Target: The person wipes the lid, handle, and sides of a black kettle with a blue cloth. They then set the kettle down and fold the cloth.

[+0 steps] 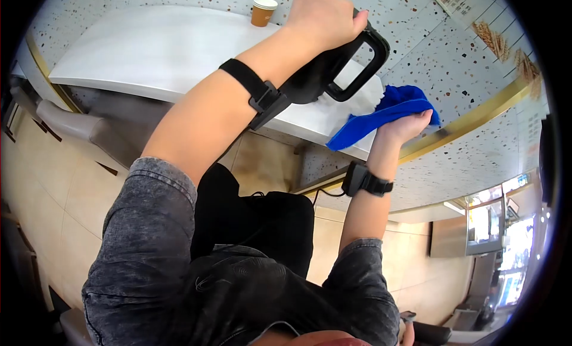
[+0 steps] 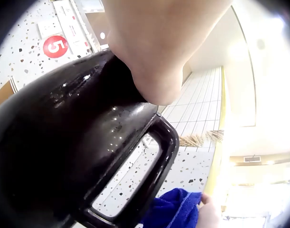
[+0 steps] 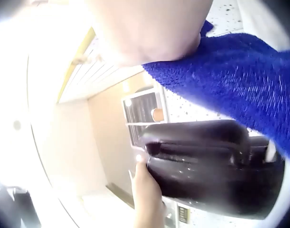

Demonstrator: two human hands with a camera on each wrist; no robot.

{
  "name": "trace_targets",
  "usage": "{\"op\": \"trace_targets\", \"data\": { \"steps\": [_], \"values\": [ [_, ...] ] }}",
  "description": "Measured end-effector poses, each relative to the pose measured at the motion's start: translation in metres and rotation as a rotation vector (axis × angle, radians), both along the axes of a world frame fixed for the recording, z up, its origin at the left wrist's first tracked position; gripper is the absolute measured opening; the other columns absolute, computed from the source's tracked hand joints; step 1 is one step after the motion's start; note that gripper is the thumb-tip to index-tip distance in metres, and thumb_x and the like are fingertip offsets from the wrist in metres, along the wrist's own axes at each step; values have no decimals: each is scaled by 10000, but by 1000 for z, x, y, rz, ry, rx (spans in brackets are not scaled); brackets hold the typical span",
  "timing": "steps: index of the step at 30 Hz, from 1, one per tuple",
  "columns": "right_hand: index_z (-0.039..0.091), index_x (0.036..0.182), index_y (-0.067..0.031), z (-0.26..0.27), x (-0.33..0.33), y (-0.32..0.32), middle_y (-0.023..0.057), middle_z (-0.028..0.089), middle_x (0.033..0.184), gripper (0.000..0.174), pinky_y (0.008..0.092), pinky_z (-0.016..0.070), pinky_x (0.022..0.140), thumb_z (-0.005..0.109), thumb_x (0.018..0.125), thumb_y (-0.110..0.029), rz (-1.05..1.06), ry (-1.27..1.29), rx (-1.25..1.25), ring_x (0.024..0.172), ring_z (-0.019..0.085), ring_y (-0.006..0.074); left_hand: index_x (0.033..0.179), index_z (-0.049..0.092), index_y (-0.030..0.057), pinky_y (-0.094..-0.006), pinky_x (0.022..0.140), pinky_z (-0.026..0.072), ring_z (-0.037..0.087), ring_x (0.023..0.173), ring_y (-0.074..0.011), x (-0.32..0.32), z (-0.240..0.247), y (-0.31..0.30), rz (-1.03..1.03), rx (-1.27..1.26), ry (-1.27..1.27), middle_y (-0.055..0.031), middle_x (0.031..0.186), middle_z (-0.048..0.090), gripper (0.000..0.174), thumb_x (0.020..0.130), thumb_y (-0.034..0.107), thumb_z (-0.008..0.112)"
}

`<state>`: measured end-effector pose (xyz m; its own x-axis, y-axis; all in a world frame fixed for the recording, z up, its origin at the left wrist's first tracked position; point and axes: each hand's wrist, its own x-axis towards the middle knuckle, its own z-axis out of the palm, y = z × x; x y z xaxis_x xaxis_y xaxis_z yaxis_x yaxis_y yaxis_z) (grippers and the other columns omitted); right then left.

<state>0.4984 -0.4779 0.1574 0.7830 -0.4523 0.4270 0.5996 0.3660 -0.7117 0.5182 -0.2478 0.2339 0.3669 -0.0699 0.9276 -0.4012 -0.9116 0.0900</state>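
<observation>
My left hand (image 1: 325, 18) grips the top of a glossy black jug (image 1: 307, 84) with a big loop handle (image 1: 363, 63), holding it above the right end of a white tabletop (image 1: 149, 48). The left wrist view shows that hand (image 2: 159, 47) and the jug (image 2: 54, 142) filling the frame. My right hand (image 1: 405, 125) pinches a blue cloth (image 1: 387, 110) just right of the jug, near the table's corner. In the right wrist view the cloth (image 3: 240, 80) hangs from my right hand (image 3: 145, 28), with the jug (image 3: 211, 166) behind it.
A brown paper cup (image 1: 263, 11) with a white lid stands at the table's far edge. Terrazzo surface with a gold strip (image 1: 471, 122) surrounds the table. Grey seats (image 1: 77, 125) sit at the left. A red sign with a 5 (image 2: 55, 46) hangs on the wall.
</observation>
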Motion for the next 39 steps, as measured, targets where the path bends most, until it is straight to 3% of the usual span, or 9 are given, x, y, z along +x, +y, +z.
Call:
{"op": "trace_targets", "data": {
  "steps": [10,12,16,21,25,30,31,34,39],
  "values": [
    [550,1243,53,-51,-26,57,172,641,1182,354,363,451,956,520,893,11,-590,-555,-1231,1091,613,291,706,705,15,-414,709,499,664,714,-311,-24,1,-29,64,39,11,-135,733,693,405,870,369,596],
    [614,1141,13,-47,-9,76,186,631,1152,291,401,442,950,568,855,-6,-649,-503,-1086,1101,584,371,672,714,55,-399,631,520,671,660,-299,-25,5,-28,100,105,98,-128,649,670,539,930,466,482],
    [584,1005,56,9,-23,110,273,592,1036,266,459,411,855,438,962,-162,-100,-169,-685,1006,537,429,703,726,66,-400,647,531,676,669,-297,-25,7,-26,99,124,76,-119,662,678,534,960,441,446],
    [507,1135,112,-21,10,128,341,559,1098,371,426,381,954,401,962,-199,-233,-181,-471,1064,511,447,694,715,81,-399,580,529,665,625,-284,-18,4,-25,144,188,64,-111,647,671,486,959,397,459],
    [492,1174,127,-23,18,97,369,576,1097,447,450,411,926,406,946,-248,-153,81,-783,1074,527,496,683,707,79,-389,563,525,661,614,-287,-15,-1,-25,160,215,-28,-109,643,666,478,954,398,476],
    [517,1118,85,-7,2,81,354,606,976,383,527,457,850,445,869,-197,-269,218,-1208,932,577,506,829,707,-19,-423,835,474,653,854,-338,-23,4,-31,31,65,160,-185,825,690,403,879,368,608],
    [501,1139,106,-10,-2,83,353,604,966,398,523,476,831,474,844,-159,-321,184,-1261,906,589,498,675,698,78,-387,550,518,658,615,-297,-17,3,-33,243,197,26,-108,646,662,475,950,405,490],
    [516,1053,105,-36,-13,99,307,614,880,318,508,505,780,522,792,-77,-586,35,-1233,864,599,470,673,685,75,-399,543,512,655,614,-306,-15,2,-31,199,197,-46,-113,658,662,485,950,420,487],
    [563,962,36,-50,-44,99,231,595,914,221,468,500,704,589,795,-106,-435,61,-1127,820,588,423,707,722,114,-430,584,510,648,652,-347,-16,9,-22,128,179,87,-118,684,671,506,951,462,448]
  ]
}}
